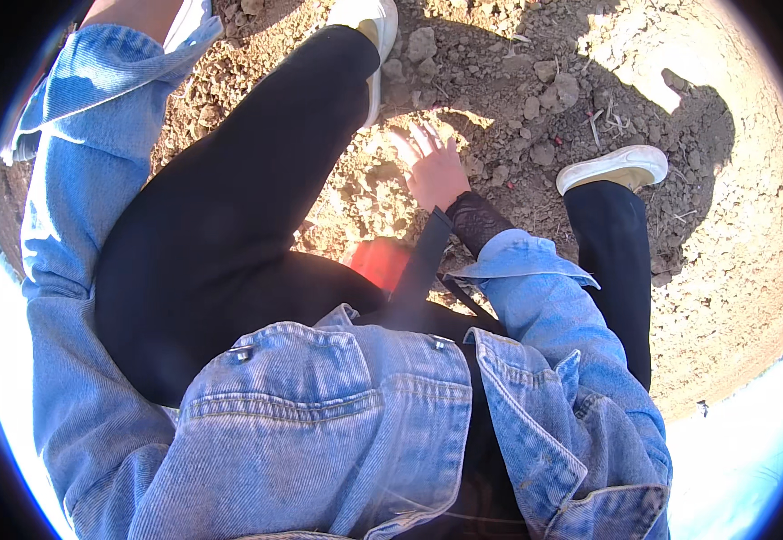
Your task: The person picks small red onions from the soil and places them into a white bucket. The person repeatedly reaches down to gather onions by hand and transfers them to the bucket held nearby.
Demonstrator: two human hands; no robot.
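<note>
My right hand [435, 172] is low over dry, crumbly soil [364, 196] between my legs, its fingers spread and nothing visible in them. Strong sunlight washes out the fingertips, so whether they touch the ground is unclear. A dark lace cuff [476, 219] shows at the wrist below the rolled denim sleeve [533, 270]. Close to that wrist a black strap [425, 253] hangs down from my body. Behind the strap lies a red object [381, 263], partly covered by my thigh. My left hand is out of view past the top left edge; only its forearm [131, 15] shows.
My white shoes [381, 34] [614, 169] stand apart on the soil. Clods [560, 91], dry straw bits [595, 127] and small red specks [558, 140] lie between them. A white item [189, 23] shows beside my left forearm. My shadow [702, 128] falls on the right.
</note>
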